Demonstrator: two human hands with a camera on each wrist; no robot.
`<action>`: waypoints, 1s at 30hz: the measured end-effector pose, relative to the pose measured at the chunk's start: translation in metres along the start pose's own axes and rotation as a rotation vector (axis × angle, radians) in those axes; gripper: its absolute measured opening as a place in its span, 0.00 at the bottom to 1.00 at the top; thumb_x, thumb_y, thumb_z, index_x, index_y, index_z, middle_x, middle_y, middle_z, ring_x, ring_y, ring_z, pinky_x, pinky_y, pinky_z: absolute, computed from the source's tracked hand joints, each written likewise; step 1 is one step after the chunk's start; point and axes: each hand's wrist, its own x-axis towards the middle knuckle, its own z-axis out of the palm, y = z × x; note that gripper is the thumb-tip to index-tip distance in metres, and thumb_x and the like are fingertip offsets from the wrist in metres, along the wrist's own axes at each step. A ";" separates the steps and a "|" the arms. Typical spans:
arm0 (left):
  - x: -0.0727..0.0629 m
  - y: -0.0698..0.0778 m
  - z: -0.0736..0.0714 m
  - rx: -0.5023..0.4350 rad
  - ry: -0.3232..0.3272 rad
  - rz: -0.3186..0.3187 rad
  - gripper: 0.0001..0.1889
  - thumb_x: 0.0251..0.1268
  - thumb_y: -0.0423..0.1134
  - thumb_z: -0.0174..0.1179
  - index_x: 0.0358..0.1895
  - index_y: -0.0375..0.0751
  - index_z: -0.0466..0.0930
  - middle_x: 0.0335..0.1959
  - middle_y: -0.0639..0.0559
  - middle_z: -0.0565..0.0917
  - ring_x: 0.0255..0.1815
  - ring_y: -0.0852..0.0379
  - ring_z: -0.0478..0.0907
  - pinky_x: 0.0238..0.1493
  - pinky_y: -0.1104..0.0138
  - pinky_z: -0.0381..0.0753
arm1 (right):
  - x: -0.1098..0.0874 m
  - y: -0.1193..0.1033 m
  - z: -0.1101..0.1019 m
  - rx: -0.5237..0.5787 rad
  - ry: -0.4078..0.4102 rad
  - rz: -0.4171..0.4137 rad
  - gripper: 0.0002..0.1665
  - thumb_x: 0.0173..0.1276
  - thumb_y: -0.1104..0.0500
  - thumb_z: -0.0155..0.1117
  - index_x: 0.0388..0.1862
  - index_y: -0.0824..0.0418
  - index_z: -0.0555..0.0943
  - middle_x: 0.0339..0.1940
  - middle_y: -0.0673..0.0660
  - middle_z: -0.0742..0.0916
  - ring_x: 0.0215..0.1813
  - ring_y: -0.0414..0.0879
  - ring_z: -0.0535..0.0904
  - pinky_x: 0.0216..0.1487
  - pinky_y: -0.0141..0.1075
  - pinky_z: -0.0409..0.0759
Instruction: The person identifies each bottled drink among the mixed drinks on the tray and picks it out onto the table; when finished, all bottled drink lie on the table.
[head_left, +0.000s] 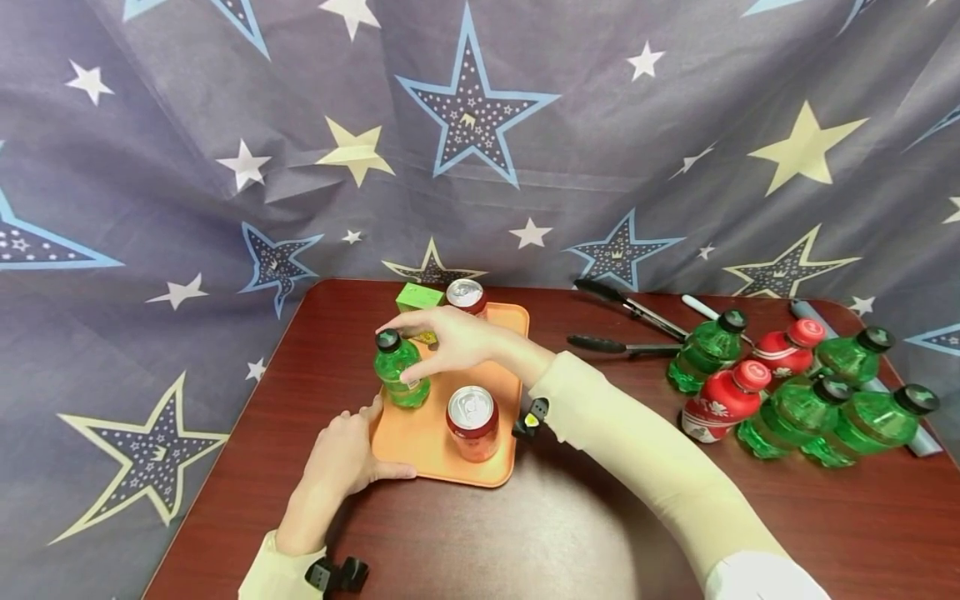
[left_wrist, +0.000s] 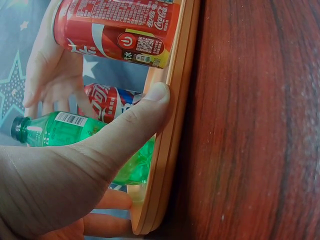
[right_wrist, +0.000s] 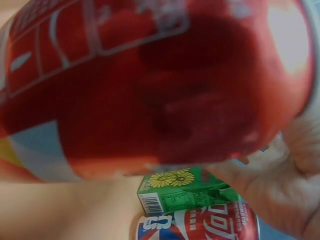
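On the orange tray (head_left: 438, 473), a green soda bottle (head_left: 400, 371) with a black cap stands upright near the left edge. My right hand (head_left: 453, 340) reaches over the tray with its thumb and fingers on either side of this bottle; some fingertips are hidden behind it. My left hand (head_left: 341, 454) grips the tray's near-left corner, thumb along the near rim. A red cola can (head_left: 474, 423) occupies the near right of the tray and fills much of the right wrist view. Farther back are a second red can (head_left: 467, 293) and a green carton (right_wrist: 187, 192) with yellow flowers.
Several green bottles (head_left: 795, 412) and two red bottles (head_left: 722, 402) stand grouped on the right of the dark red table (head_left: 600, 533). Black-tipped tongs (head_left: 637, 312) lie behind them, beside a white-ended stick (head_left: 699, 307). A starry cloth (head_left: 480, 208) hangs at the back.
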 end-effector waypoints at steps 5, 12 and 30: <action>0.000 0.000 0.000 0.002 -0.006 -0.003 0.67 0.35 0.71 0.83 0.76 0.27 0.70 0.60 0.25 0.85 0.57 0.26 0.84 0.53 0.38 0.85 | 0.002 0.003 0.004 -0.017 -0.034 0.040 0.41 0.65 0.48 0.81 0.75 0.55 0.77 0.70 0.52 0.86 0.73 0.42 0.81 0.69 0.34 0.79; 0.000 0.000 -0.001 0.008 0.011 0.012 0.67 0.35 0.71 0.83 0.75 0.27 0.70 0.59 0.24 0.85 0.57 0.25 0.84 0.52 0.38 0.85 | 0.005 0.010 0.009 0.050 -0.043 0.014 0.40 0.66 0.52 0.81 0.74 0.61 0.76 0.70 0.56 0.86 0.73 0.45 0.81 0.76 0.32 0.74; -0.001 0.001 -0.002 -0.008 -0.036 -0.027 0.68 0.36 0.71 0.83 0.78 0.29 0.68 0.63 0.25 0.83 0.63 0.23 0.81 0.57 0.35 0.83 | 0.001 0.018 0.019 -0.010 0.012 0.001 0.36 0.68 0.53 0.80 0.72 0.57 0.78 0.63 0.50 0.88 0.67 0.43 0.85 0.73 0.31 0.76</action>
